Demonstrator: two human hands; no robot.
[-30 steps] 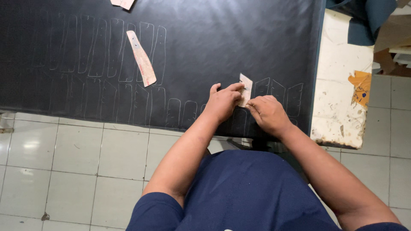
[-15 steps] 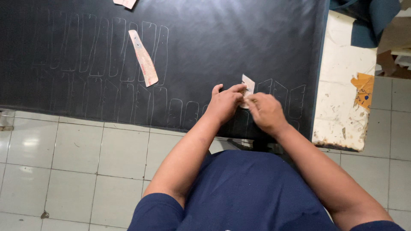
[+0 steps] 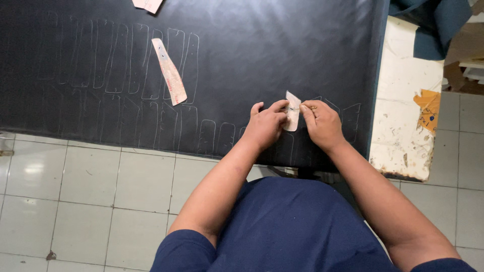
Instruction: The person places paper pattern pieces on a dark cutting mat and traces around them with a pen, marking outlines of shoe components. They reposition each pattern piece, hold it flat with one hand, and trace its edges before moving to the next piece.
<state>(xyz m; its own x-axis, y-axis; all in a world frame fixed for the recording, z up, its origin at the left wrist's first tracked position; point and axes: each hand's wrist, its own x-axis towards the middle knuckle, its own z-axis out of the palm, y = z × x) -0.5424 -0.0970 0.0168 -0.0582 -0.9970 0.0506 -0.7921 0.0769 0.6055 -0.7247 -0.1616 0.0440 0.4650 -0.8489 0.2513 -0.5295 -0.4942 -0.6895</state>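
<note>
- Cardboard template (image 3: 292, 112), a small pale piece, lies on the black sheet (image 3: 252, 55) near that sheet's front edge, pinned between both hands and set at the end of a row of traced outlines (image 3: 151, 90).
- Left hand (image 3: 265, 126) presses down on the template's left side: the grip is narrow, the fingers curled with the tips resting on the card's edge, holding nothing else.
- Right hand (image 3: 322, 123) sits just right of the template, its grip pinched tight on a thin marking tool (image 3: 308, 107); only a sliver of it shows, and its tip meets the template's right edge.
- To trace well, in my judgement, the left fingertips should bear flat and steady so the card does not creep on the slick sheet, and the tool should hug the card's edge all the way round.
- The new outline should sit just beside the last traced one, without overlap, to spare material.
- A longer pink-and-cream pattern strip (image 3: 169, 70) lies on the sheet well left of the template, untouched; another pale piece (image 3: 147, 4) sits at the sheet's far edge.
- A worn white counter (image 3: 403, 100) shows to the right of the sheet, with blue cloth (image 3: 428, 22) on its far end.
</note>
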